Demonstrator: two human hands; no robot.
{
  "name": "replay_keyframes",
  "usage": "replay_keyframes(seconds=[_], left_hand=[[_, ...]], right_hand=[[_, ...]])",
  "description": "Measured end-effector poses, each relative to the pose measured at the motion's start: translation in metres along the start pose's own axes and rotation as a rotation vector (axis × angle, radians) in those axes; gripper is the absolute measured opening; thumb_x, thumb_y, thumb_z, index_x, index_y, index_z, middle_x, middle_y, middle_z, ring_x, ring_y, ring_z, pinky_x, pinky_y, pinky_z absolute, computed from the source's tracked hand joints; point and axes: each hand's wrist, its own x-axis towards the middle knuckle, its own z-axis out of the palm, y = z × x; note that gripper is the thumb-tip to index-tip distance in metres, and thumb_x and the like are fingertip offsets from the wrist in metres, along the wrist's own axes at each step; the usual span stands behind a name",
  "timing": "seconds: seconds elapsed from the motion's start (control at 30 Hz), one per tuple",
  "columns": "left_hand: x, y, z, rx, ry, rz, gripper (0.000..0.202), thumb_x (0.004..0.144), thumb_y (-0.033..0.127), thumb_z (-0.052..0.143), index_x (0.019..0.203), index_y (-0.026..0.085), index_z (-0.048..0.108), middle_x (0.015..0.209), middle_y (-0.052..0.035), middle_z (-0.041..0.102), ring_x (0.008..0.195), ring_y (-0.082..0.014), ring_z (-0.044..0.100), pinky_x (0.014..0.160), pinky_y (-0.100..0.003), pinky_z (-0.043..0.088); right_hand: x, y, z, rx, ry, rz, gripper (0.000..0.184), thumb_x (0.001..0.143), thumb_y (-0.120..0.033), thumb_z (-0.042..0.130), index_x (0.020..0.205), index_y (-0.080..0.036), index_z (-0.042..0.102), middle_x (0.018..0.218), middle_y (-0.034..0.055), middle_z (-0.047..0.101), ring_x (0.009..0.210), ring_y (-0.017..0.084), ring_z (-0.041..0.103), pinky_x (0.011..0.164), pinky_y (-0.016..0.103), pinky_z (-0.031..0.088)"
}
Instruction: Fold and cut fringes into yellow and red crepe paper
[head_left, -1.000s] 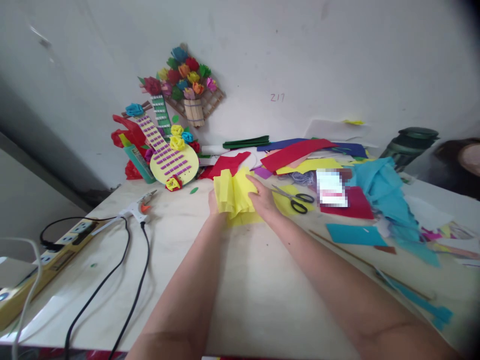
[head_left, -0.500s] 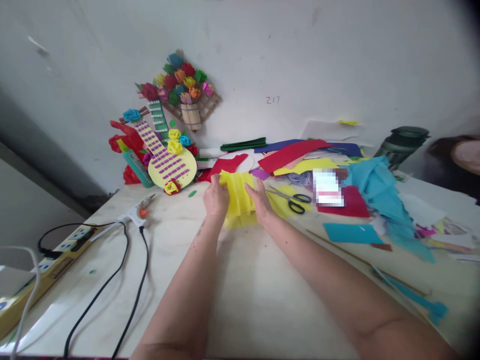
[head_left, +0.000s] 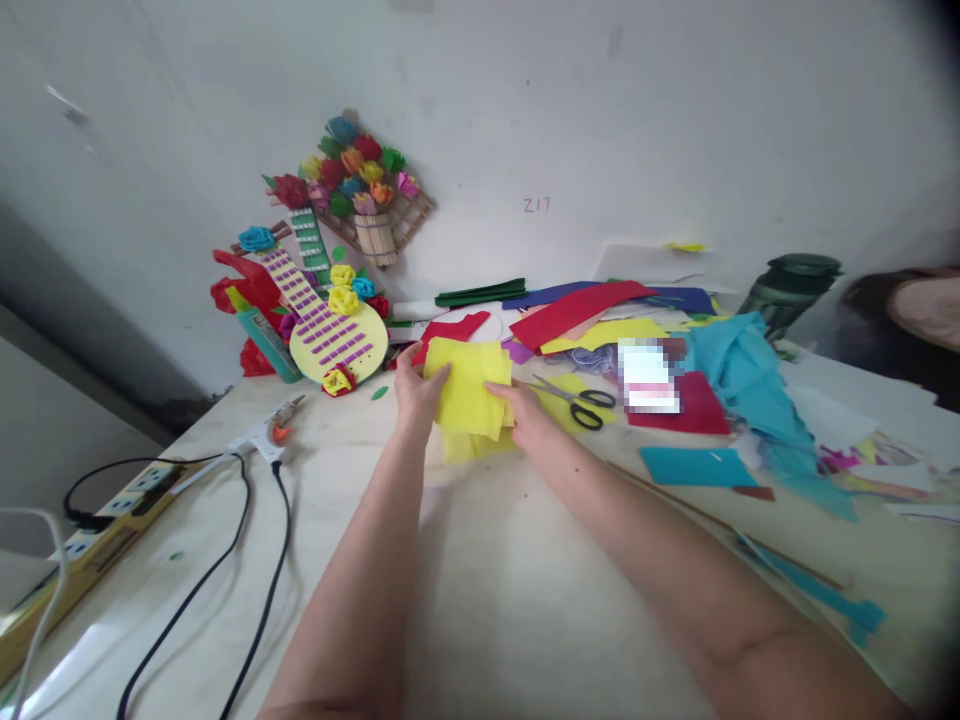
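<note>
A folded stack of yellow crepe paper [head_left: 469, 388] is held up between my two hands over the middle of the table. My left hand [head_left: 417, 392] grips its left edge, thumb on the front face. On the right edge my right hand [head_left: 523, 410] pinches it, thumb in front and the other fingers behind. Under the stack, another yellow sheet [head_left: 472, 447] shows its lower part. Scissors [head_left: 585, 402] with black handles lie just right of my right hand, partly on a yellow piece of paper.
To the left lie a glue gun [head_left: 262, 440] with a black cord and a power strip [head_left: 112, 530]. A guitar-shaped craft [head_left: 341, 340] with paper flowers leans at the back left. Coloured paper, a dark bottle [head_left: 791, 290] and a thin stick [head_left: 720, 520] occupy the right. Another person's head is at the right edge.
The yellow paper, gathered and wrinkled before, now lies flatter, its front face turned towards me. My right hand's fingers have closed from a flatter pose onto its right edge.
</note>
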Motion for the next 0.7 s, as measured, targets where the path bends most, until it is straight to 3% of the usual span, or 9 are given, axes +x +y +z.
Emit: replay_keyframes(seconds=[0.1, 0.2, 0.27, 0.53, 0.7], left_hand=[[0.002, -0.004, -0.006, -0.287, -0.228, -0.237, 0.053, 0.063, 0.023, 0.066, 0.112, 0.016, 0.047, 0.089, -0.0091, 0.063, 0.075, -0.0205, 0.062, 0.07, -0.034, 0.05], [0.003, -0.007, -0.014, -0.377, -0.406, -0.478, 0.042, 0.063, 0.021, 0.067, 0.101, 0.011, 0.055, 0.086, -0.0123, 0.065, 0.077, -0.0235, 0.063, 0.072, -0.035, 0.051], [0.003, -0.008, -0.018, -0.397, -0.468, -0.568, 0.04, 0.063, 0.019, 0.067, 0.1, 0.01, 0.056, 0.086, -0.0128, 0.065, 0.079, -0.0245, 0.063, 0.073, -0.035, 0.051], [0.002, -0.013, -0.02, -0.444, -0.438, -0.516, 0.044, 0.063, 0.02, 0.068, 0.104, 0.013, 0.055, 0.094, -0.0119, 0.065, 0.084, -0.023, 0.062, 0.078, -0.035, 0.05], [0.0, -0.011, -0.019, -0.435, -0.476, -0.415, 0.041, 0.065, 0.022, 0.066, 0.104, 0.014, 0.056, 0.092, -0.0116, 0.065, 0.082, -0.0223, 0.063, 0.077, -0.034, 0.05]], right_hand=[[0.003, -0.003, -0.003, 0.102, -0.065, 0.145, 0.033, 0.062, -0.016, 0.061, 0.094, -0.014, 0.058, 0.077, 0.0048, 0.068, 0.076, 0.02, 0.064, 0.071, 0.032, 0.05], [0.003, -0.004, -0.005, 0.151, -0.124, 0.168, 0.032, 0.061, -0.012, 0.06, 0.092, -0.015, 0.059, 0.076, 0.0044, 0.068, 0.076, 0.02, 0.064, 0.072, 0.032, 0.05], [0.003, -0.005, -0.006, 0.156, -0.136, 0.185, 0.032, 0.061, -0.011, 0.06, 0.092, -0.015, 0.059, 0.077, 0.0047, 0.068, 0.076, 0.02, 0.064, 0.073, 0.033, 0.05], [0.001, -0.005, -0.009, 0.163, -0.245, 0.154, 0.037, 0.063, -0.015, 0.061, 0.099, -0.017, 0.057, 0.084, 0.0051, 0.068, 0.08, 0.021, 0.063, 0.077, 0.035, 0.049], [0.001, -0.004, -0.008, 0.081, -0.205, 0.132, 0.036, 0.062, -0.017, 0.063, 0.098, -0.016, 0.058, 0.083, 0.0058, 0.068, 0.078, 0.021, 0.064, 0.076, 0.035, 0.049]])
